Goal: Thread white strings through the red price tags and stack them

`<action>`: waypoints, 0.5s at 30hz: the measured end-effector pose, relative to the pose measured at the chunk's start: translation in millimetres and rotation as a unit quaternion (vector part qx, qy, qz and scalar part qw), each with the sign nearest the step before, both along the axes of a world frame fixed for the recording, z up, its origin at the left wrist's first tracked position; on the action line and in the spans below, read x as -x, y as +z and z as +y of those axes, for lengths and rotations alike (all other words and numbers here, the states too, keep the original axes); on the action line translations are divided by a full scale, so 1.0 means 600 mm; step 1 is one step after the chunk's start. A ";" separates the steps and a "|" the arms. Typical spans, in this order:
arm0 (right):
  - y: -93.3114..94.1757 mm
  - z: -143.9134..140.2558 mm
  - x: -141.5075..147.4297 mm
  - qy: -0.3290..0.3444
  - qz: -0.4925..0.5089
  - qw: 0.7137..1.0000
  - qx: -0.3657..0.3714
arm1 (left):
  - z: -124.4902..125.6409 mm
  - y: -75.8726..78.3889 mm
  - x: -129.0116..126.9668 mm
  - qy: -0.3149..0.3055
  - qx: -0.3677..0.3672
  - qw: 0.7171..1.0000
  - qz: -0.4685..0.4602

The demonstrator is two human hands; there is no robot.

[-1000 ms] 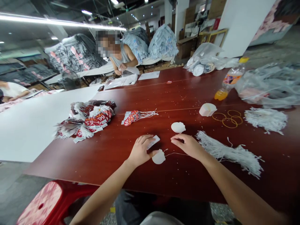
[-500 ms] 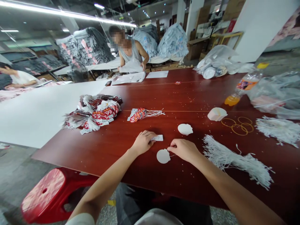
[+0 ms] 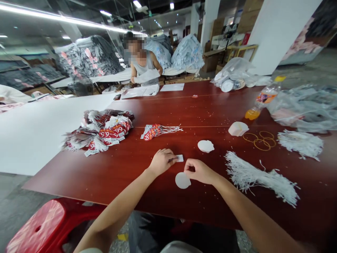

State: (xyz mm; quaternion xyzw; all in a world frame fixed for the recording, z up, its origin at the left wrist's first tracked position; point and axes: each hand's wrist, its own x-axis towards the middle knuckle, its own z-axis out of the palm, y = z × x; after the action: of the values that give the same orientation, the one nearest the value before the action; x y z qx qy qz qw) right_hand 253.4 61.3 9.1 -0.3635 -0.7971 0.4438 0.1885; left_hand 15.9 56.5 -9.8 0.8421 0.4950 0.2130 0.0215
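White round tag [image 3: 182,180] lies on the table [image 3: 210,109] at the right hand [image 3: 199,171], pinched shut on its string, the left hand [image 3: 162,161] just beyond pressing a slip [image 3: 179,158]; a steady, low pull would probably serve best.

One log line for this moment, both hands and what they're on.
left hand: pinching small white tag on table | right hand: closed at round white tag | white string bundle: right of hands

A garment workshop: stacked fabric bundles [image 3: 89,58], long worktable [image 3: 205,112].
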 end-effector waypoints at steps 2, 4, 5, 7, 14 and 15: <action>-0.015 0.000 -0.004 -0.016 0.069 0.996 0.047 | -0.002 -0.004 -0.010 0.021 -0.026 0.999 0.004; -0.024 0.003 -0.006 -0.032 0.094 0.989 0.106 | -0.006 -0.004 -0.023 0.057 -0.060 0.997 0.010; -0.026 0.004 -0.006 -0.046 0.099 0.985 0.132 | -0.008 -0.001 -0.028 0.071 -0.081 0.994 0.008; -0.028 0.005 -0.004 -0.079 0.101 0.978 0.166 | -0.012 0.007 -0.033 0.088 -0.125 0.988 -0.012; -0.018 -0.009 0.004 -0.116 0.097 0.988 -0.013 | -0.044 0.020 -0.030 0.074 -0.114 0.975 -0.174; -0.014 -0.012 0.005 -0.122 0.089 0.986 -0.069 | -0.048 0.018 -0.031 0.067 -0.099 0.975 -0.188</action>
State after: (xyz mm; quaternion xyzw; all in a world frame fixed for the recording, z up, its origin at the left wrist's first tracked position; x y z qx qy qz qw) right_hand 250.5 54.2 0.5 -0.4035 -0.7554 0.3917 0.3363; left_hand 34.7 27.7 1.1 0.7497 0.5141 0.4164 0.0161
